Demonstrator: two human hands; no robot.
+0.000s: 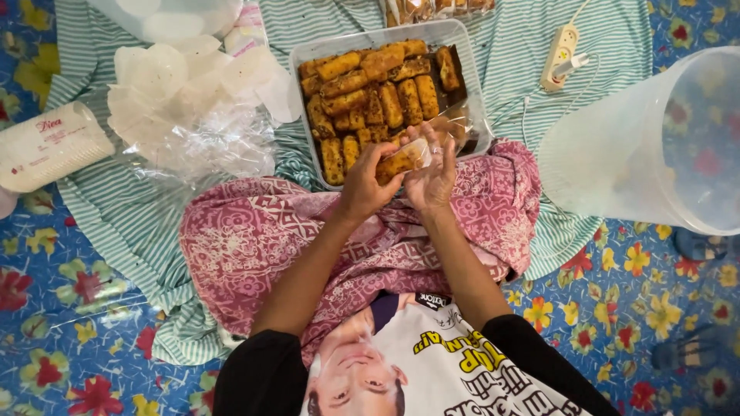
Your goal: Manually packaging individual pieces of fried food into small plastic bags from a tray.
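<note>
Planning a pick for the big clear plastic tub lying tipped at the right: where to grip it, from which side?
Judging from its pose, grip the clear tub at its rim, coming from the left. It lies on its side with the wide mouth facing the person's hands, so that edge is exposed. The smooth, broad wall gives no handle, and its far end runs out of view.

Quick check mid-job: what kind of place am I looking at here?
Probably a home floor used for packing snacks: a flowered mat, a striped cloth, a tray of fried rolls, a power strip nearby.

Striped cloth (131, 208) on floral floor (62, 323) bears tray (308, 54).
</note>
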